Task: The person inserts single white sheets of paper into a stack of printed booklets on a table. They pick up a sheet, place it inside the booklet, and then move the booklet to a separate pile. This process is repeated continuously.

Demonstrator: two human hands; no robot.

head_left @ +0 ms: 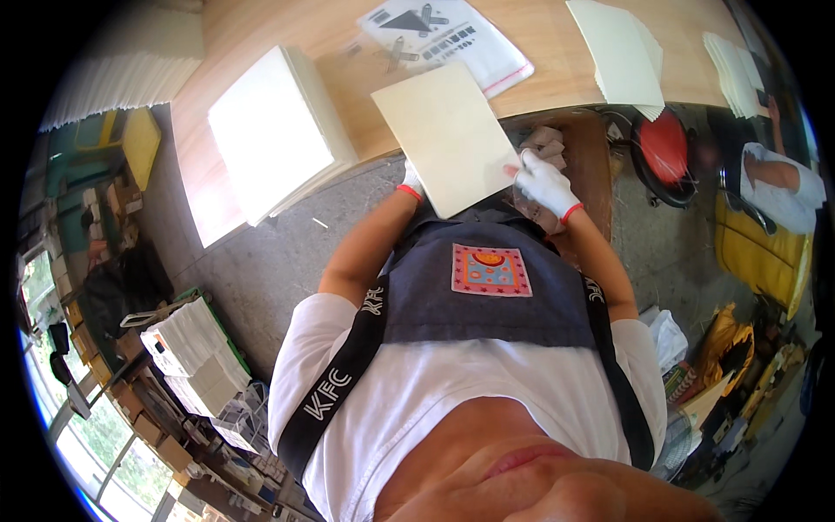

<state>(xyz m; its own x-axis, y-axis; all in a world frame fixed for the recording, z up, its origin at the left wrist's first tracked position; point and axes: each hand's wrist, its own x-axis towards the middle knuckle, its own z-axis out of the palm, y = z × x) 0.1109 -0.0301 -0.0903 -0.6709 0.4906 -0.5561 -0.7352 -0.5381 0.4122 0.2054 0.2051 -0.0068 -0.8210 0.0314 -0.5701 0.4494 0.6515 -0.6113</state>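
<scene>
I held a cream sheet (448, 135) over the near edge of the counter (261, 26), its far half above the wood and its near corner hanging past the edge toward my apron (487, 296). My left hand (410, 181), gloved in white, sat at the sheet's near left edge, mostly hidden under it, so I could not tell how its fingers were set. My right hand (544, 178), also gloved, lay on the sheet's near right edge with fingers (524, 161) pinched closed on it. Both forearms rose from my body and bent inward toward the sheet, wrists close to its two near sides.

Left of the sheet a thick stack (274, 130) of white sheets lay on the counter, a bare strip of wood between them. Beyond the sheet lay a printed bag (444, 35), just touching its far corner. Right of the sheet, well apart, lay a pile (622, 52) of cream sheets at the counter's edge, with a red stool (663, 148) below it.
</scene>
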